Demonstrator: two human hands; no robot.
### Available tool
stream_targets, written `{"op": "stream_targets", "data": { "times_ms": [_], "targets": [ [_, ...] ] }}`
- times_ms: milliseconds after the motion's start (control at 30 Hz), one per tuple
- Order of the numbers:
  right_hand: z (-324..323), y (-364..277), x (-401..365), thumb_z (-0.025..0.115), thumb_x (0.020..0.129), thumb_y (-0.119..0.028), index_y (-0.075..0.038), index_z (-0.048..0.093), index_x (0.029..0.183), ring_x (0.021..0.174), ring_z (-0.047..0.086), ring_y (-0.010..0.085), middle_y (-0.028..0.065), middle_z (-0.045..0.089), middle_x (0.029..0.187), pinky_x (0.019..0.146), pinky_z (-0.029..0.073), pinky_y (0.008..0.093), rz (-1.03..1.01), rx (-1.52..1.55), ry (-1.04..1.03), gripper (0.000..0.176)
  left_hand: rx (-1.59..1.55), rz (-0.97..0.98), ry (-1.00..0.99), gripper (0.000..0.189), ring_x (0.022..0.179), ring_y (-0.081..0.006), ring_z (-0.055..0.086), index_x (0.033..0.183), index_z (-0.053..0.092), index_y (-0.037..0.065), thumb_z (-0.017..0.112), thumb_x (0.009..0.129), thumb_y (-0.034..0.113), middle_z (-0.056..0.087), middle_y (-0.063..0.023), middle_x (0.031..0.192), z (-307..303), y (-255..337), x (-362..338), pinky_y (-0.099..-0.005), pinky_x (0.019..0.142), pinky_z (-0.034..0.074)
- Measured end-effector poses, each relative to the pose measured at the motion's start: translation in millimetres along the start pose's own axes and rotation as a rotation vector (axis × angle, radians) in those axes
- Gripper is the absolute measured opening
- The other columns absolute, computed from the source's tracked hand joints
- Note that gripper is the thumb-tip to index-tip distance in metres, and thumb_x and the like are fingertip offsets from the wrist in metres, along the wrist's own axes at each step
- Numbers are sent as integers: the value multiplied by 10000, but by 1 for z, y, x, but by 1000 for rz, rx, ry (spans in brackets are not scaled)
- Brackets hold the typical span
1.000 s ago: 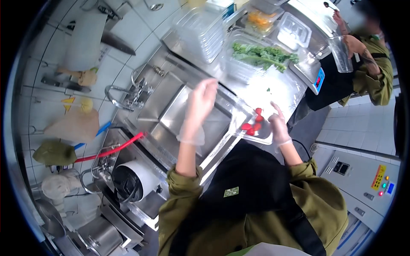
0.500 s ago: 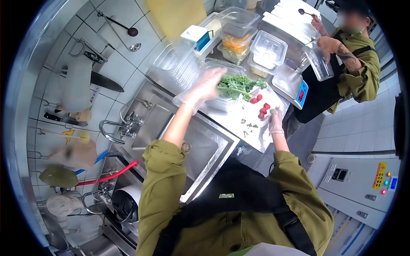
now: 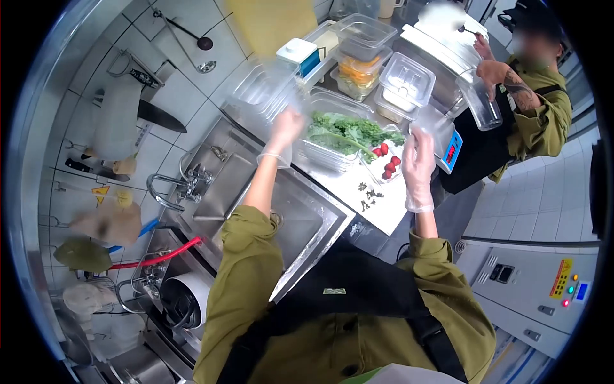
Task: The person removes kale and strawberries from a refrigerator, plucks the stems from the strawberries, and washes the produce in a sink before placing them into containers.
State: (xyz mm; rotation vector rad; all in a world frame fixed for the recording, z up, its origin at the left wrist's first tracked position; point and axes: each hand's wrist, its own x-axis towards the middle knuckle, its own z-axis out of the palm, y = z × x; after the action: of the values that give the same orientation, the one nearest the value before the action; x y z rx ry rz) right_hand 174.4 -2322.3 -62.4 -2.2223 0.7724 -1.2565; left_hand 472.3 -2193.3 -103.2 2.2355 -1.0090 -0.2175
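Note:
My left hand (image 3: 287, 130), in a clear glove, is beside a stack of clear plastic containers (image 3: 254, 89). Its fingers look curled and are blurred; what they hold, if anything, I cannot make out. My right hand (image 3: 419, 168), also gloved, is raised over the right side of the white cutting board (image 3: 386, 217), fingers stretched upward. Leafy greens (image 3: 339, 133) lie in and over a clear container (image 3: 323, 155) between my hands. Several red radishes (image 3: 388, 168) sit on the board near my right hand, with small dark trimmings (image 3: 369, 196) closer to me.
A steel sink (image 3: 288, 233) with a tap (image 3: 185, 185) lies at front left. Filled clear tubs (image 3: 358, 73) and a digital scale (image 3: 451, 152) stand behind the board. At the right, a co-worker (image 3: 534, 96) holds a clear container (image 3: 480, 102). Knives (image 3: 160, 118) hang on the tiled wall.
My left hand has moved left from over the greens to the container stack, its fingers now curled. My right hand has risen away from the radishes, fingers extended.

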Motion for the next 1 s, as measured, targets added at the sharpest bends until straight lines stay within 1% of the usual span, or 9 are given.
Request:
{"op": "stream_targets", "data": {
  "times_ms": [267,367,467,500,533,700,767,800,1000],
  "targets": [
    [26,-110,82,673,677,-455,-77,303,1366,1099,476,322,169,510,1165,942,364,437,-518,-822,-796,868,-579,143,182,111,625,-76,438,794,470,46,560,736,76,462,6,667,-75,62,-29,-253,561,396],
    [36,-147,92,684,726,-291,-205,332,1359,914,588,260,126,557,1050,685,517,355,-582,-588,-728,730,-686,31,291,94,613,-58,397,806,464,48,534,742,46,420,33,668,-135,66,-87,-225,535,357],
    [65,-192,74,668,741,-206,-193,373,1319,815,620,259,120,567,1023,601,539,357,-698,-553,-883,649,-720,-189,405,100,593,-28,369,764,439,97,516,758,33,396,58,673,-157,28,-151,-200,491,308],
    [79,-206,59,565,751,-153,-91,423,1252,624,629,281,181,581,919,466,507,347,-834,-520,-955,525,-768,-313,405,120,593,-23,357,745,420,110,503,759,25,375,65,666,-159,17,-177,-188,491,301],
    [95,-215,38,535,769,-117,-73,442,1229,707,642,289,180,585,946,510,519,360,-935,-527,-968,472,-808,-315,420,125,586,-23,344,741,417,117,497,763,23,361,68,665,-151,-3,-204,-187,494,302],
    [212,-198,-76,498,784,-157,-107,519,1198,947,609,294,162,623,1019,815,472,403,-738,-359,-1770,418,-796,-967,493,199,772,-149,517,904,563,63,616,726,135,549,-47,852,-65,-114,-310,-299,647,431],
    [247,-176,-115,498,790,-168,-103,518,1210,978,587,311,161,613,1047,833,461,391,-684,-371,-1839,426,-722,-962,409,328,875,-211,571,988,570,9,616,696,150,593,-115,919,1,-186,-341,-327,718,452],
    [263,-168,-128,517,783,-182,-96,508,1211,994,573,323,175,595,1072,846,455,394,-624,-402,-1877,437,-649,-1264,240,327,832,-231,583,997,558,-1,563,690,111,598,-134,862,19,-213,-325,-342,726,455],
    [338,-132,-174,552,769,-239,-40,446,1249,1041,538,345,225,545,1145,903,420,393,-30,-300,-1681,530,-588,-1324,798,199,732,-243,527,888,466,26,524,698,20,539,-149,765,154,-340,-325,-351,703,432]
  ]
}}
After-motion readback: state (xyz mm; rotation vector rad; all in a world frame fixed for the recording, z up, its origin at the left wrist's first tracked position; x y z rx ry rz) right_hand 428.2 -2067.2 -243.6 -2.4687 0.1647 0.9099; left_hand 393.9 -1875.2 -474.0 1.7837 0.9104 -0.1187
